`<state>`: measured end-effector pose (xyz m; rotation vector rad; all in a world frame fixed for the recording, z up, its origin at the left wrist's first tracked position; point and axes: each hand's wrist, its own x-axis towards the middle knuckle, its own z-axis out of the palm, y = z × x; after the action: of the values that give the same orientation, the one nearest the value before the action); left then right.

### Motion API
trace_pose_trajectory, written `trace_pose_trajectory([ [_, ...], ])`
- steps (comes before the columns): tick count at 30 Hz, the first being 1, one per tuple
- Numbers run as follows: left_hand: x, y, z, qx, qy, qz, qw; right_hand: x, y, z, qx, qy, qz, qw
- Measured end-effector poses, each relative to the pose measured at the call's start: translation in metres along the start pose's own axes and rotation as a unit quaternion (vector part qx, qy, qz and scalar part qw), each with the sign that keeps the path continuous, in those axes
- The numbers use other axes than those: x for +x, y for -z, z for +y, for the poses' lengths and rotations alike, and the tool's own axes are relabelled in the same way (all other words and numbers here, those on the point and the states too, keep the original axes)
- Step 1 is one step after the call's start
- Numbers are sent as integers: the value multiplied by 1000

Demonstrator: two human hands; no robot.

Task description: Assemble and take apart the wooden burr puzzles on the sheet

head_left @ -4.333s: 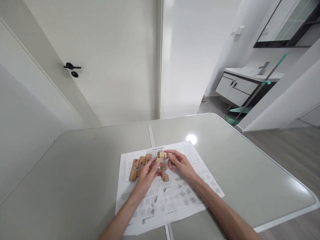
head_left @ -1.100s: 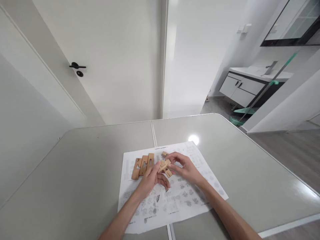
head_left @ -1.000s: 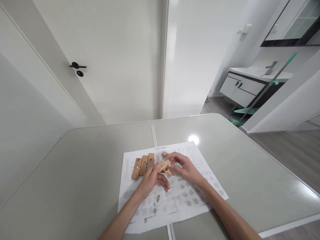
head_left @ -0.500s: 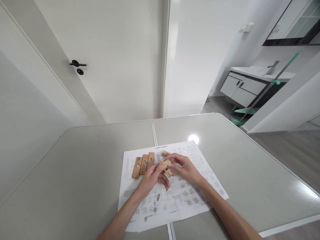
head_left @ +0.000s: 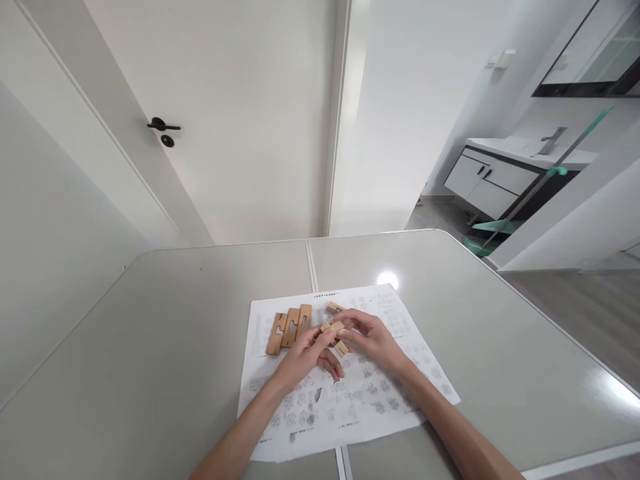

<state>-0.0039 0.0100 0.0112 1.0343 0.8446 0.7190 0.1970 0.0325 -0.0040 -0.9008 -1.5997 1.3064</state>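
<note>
Between my hands are small light wooden puzzle pieces (head_left: 341, 347), fitted or pressed against each other; the fingers hide how they join. My left hand (head_left: 306, 358) pinches them from the left with thumb and index finger, its lower fingers curled underneath. From the right, my right hand (head_left: 371, 339) grips the same pieces with its thumb and fingertips. Left of the hands, flat wooden pieces with cut-out slots (head_left: 291, 327) lie side by side. Just beyond my right fingers rests another wooden piece (head_left: 334, 307), partly covered.
Under the hands lies a white printed sheet (head_left: 400, 393) with rows of small diagrams and a torn spot. It rests on a grey table (head_left: 200, 347) with a seam down the middle. Behind are a door (head_left: 240, 133), a sink cabinet (head_left: 493, 177) and a green-handled dustpan (head_left: 480, 245).
The camera view has shifted slightly. My left fingers now cover more of the held pieces, whose angle between my fingertips has changed a little. The pieces on the sheet stay put.
</note>
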Motion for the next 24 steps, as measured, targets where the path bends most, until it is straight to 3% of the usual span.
trace_pose_trajectory([
  [5, 1, -6, -4, -28, -15, 28, 999, 2, -1, 2, -3, 3, 29, 1000],
  [11, 3, -10, -9, -51, -53, 76, 994, 8, 7, 20, -146, 1, 208, 967],
  [18, 0, -9, -6, -29, -74, 69, 994, 8, 5, 39, -289, 40, 142, 946],
  [21, -2, -10, -5, 1, -73, 82, 994, 8, 6, 38, -269, 23, 146, 952],
  [24, -6, -11, -1, 49, -90, 124, 987, 7, 7, 31, -184, -29, 146, 972],
])
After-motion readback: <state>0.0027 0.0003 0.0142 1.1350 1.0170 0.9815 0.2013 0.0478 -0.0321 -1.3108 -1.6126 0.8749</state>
